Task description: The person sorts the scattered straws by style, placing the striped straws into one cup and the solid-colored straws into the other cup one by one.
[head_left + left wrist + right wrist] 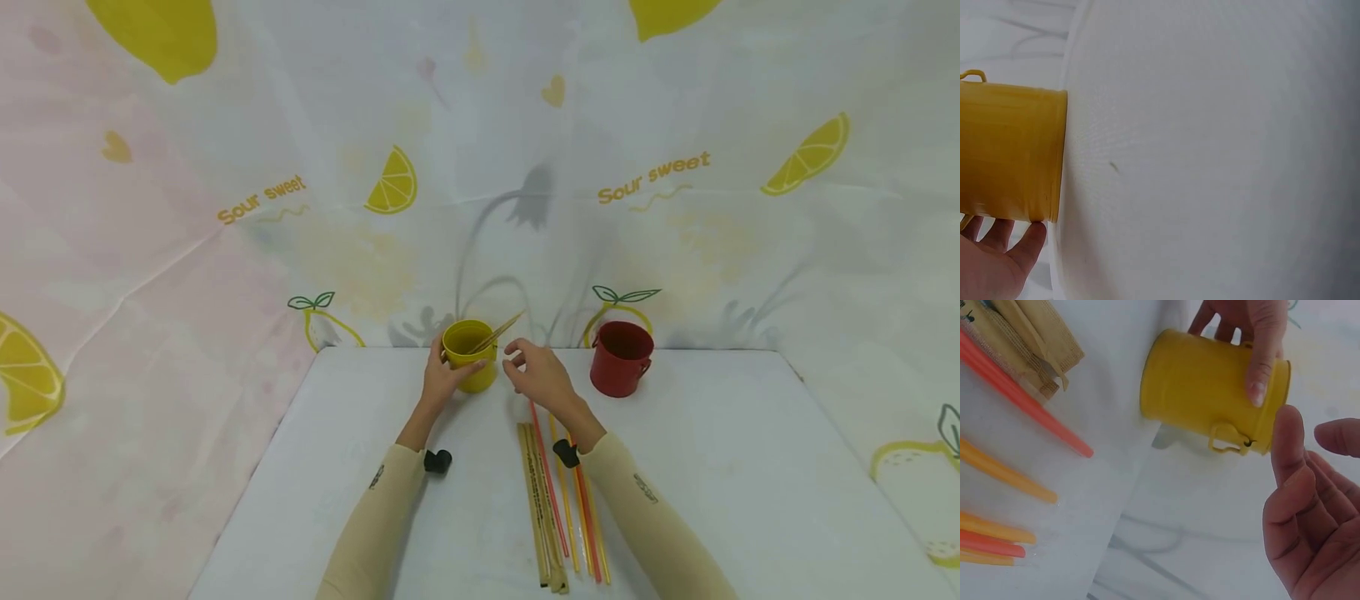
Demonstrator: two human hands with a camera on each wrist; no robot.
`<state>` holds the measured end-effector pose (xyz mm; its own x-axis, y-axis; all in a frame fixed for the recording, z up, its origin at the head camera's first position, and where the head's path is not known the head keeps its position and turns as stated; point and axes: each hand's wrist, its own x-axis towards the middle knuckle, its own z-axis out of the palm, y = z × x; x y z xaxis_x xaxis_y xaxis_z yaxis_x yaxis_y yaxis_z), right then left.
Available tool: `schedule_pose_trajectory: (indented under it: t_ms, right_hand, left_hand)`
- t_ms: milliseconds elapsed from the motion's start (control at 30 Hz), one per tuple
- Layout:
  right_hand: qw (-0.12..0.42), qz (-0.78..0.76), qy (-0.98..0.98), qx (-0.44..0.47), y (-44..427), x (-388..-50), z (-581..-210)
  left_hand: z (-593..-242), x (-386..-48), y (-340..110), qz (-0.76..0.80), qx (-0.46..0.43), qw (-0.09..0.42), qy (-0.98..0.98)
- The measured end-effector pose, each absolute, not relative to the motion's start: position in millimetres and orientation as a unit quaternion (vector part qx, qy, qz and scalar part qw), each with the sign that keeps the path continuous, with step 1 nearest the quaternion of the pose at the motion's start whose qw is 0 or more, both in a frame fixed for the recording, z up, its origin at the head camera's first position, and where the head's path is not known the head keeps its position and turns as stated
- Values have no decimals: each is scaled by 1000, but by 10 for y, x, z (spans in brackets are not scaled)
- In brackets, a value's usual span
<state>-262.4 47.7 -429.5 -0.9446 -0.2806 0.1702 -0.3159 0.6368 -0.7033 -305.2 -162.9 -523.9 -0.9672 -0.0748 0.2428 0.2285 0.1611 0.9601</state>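
Note:
A yellow bucket (477, 377) stands at the back of the white table, with thin brown sticks (495, 335) leaning out over its right rim. Around its left side curls my left hand (442, 373), the thumb across the front; in the right wrist view that thumb lies on the yellow wall (1210, 381) near the rim. My right hand (542, 373) hovers just right of the bucket, apart from it, fingers loosely bent and holding nothing. In the left wrist view, fingertips (1034, 240) touch the bucket's side (1010, 150).
To the right stands a red bucket (619, 371). Brown paper-wrapped sticks (542, 508) lie on the table (300, 500) nearer the front, beside several red and orange straws (551, 483), partly under my right forearm. A patterned cloth (465, 242) hangs behind.

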Motion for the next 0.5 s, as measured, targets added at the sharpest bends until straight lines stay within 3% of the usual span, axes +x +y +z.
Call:
schedule_pose_trajectory:
  t_ms: [300,500]
  right_hand:
    - [-18,402,-893,201,515,-2499,-4272]
    - [-34,382,-895,226,553,-2413,-4248]
  left_hand:
    - [-5179,-3031,-1640,-651,-55,104,-750]
    - [-4942,-2877,-1617,-647,-73,98,-753]
